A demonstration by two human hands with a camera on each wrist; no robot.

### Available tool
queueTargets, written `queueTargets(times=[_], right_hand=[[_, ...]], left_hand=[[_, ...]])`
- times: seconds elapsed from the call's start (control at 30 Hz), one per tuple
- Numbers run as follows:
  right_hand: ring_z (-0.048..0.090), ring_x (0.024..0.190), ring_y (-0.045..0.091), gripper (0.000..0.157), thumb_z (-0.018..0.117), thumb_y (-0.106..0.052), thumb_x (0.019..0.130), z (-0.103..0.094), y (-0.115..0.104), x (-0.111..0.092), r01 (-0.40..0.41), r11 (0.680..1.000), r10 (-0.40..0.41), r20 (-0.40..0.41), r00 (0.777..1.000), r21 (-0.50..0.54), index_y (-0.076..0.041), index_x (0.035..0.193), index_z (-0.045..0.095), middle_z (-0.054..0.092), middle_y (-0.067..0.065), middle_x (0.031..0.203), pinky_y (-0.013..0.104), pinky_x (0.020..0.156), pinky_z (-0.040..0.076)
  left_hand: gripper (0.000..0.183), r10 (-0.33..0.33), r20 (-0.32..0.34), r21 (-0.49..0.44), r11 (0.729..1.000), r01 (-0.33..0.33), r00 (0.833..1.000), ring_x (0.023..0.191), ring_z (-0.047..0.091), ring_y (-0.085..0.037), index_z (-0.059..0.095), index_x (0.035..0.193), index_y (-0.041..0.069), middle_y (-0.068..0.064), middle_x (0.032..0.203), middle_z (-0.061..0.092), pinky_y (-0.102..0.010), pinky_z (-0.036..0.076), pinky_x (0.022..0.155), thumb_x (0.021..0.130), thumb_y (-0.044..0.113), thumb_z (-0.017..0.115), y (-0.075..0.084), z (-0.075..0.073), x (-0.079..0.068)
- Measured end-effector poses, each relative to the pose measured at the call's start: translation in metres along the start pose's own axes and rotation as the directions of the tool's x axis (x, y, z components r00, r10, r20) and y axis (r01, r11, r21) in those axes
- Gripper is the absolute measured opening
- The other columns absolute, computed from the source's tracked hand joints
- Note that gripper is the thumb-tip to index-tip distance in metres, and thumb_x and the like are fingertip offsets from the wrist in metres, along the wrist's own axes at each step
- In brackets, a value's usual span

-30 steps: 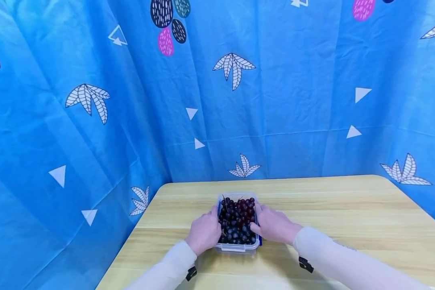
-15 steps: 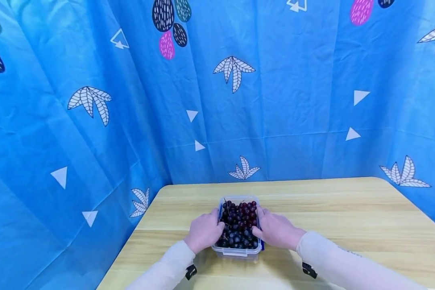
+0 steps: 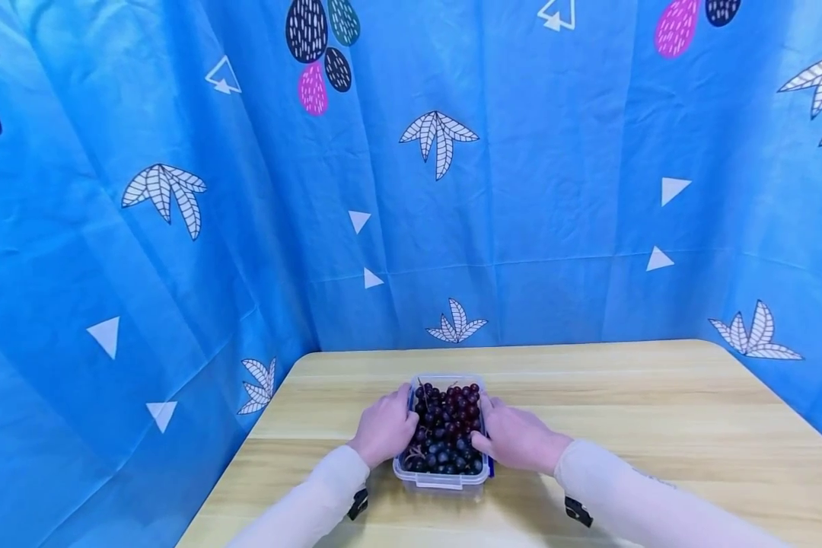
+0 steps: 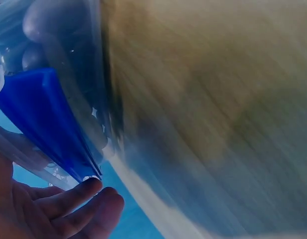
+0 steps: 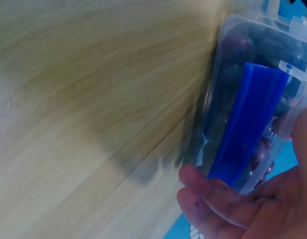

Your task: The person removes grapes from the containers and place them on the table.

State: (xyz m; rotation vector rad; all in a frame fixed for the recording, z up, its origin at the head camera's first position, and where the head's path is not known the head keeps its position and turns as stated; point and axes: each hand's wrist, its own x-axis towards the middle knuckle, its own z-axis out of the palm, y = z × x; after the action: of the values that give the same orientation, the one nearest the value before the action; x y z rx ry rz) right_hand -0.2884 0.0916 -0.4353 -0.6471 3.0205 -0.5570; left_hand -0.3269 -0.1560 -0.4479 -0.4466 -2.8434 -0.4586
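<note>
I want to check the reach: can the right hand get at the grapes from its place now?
Probably yes: the right hand holds the side of the container, close beside the grapes, and no lid covers them. It may need to loosen first.

Low in the centre of the frame, a clear container point(image 3: 440, 481) full of dark grapes point(image 3: 445, 426) sits on a pale wooden table point(image 3: 623, 403). The left hand point(image 3: 385, 425) grips its left side, the right hand point(image 3: 518, 436) its right; white sleeves point(image 3: 657, 493) run to the bottom edge. A blue curtain point(image 3: 555, 167), printed with white leaves and triangles, fills the upper frame and left side
</note>
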Motion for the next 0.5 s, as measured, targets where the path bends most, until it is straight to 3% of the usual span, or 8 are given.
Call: queueTargets(times=[0.2, 0.33, 0.43, 0.5], right_hand=[[0.05, 0.052, 0.015, 0.081, 0.057, -0.043, 0.099, -0.0006, 0.0018, -0.0001, 0.004, 1.0, -0.004, 0.006, 1.0, -0.011, 0.008, 0.154, 0.028, 0.037, 0.03, 0.154, 0.026, 0.043, 0.043], [0.069, 0.088, 0.031, 0.08, 0.057, -0.043, 0.1, -0.0014, 0.0037, 0.002, 0.032, 0.999, -0.032, -0.001, 0.999, -0.029, 0.01, 0.153, 0.028, 0.038, 0.031, 0.154, 0.032, 0.063, 0.057], [0.061, 0.12, 0.042, 0.08, 0.056, -0.043, 0.1, -0.0015, 0.0038, 0.0034, 0.049, 0.998, -0.05, -0.009, 0.999, -0.043, 0.01, 0.153, 0.029, 0.039, 0.031, 0.153, 0.038, 0.081, 0.059], [0.061, 0.119, 0.042, 0.079, 0.056, -0.043, 0.1, -0.0007, 0.0038, 0.0037, 0.053, 0.997, -0.053, -0.01, 0.999, -0.051, 0.01, 0.153, 0.029, 0.039, 0.03, 0.153, 0.038, 0.081, 0.059]], left_hand=[[0.055, -0.005, -0.007, -0.01, 1.0, 0.005, 1.0, 0.112, 0.066, -0.039, 0.046, 0.147, 0.001, -0.02, 0.133, 0.064, -0.055, 0.055, 0.089, 0.097, 0.023, 0.051, 0.0015, 0.0031, -0.0018], [0.054, -0.008, -0.014, 0.008, 1.0, 0.008, 1.0, 0.107, 0.067, -0.038, 0.046, 0.147, 0.002, -0.02, 0.128, 0.066, -0.053, 0.056, 0.085, 0.098, 0.023, 0.05, 0.0011, 0.0029, -0.0018], [0.054, -0.011, -0.02, 0.02, 1.0, 0.011, 1.0, 0.106, 0.067, -0.037, 0.046, 0.147, 0.002, -0.02, 0.127, 0.067, -0.053, 0.057, 0.084, 0.098, 0.024, 0.05, 0.0006, 0.0019, -0.0022], [0.054, -0.013, -0.018, 0.023, 1.0, 0.013, 1.0, 0.107, 0.067, -0.038, 0.046, 0.147, 0.002, -0.02, 0.128, 0.066, -0.053, 0.057, 0.084, 0.099, 0.024, 0.05, 0.0009, 0.0013, -0.003]])
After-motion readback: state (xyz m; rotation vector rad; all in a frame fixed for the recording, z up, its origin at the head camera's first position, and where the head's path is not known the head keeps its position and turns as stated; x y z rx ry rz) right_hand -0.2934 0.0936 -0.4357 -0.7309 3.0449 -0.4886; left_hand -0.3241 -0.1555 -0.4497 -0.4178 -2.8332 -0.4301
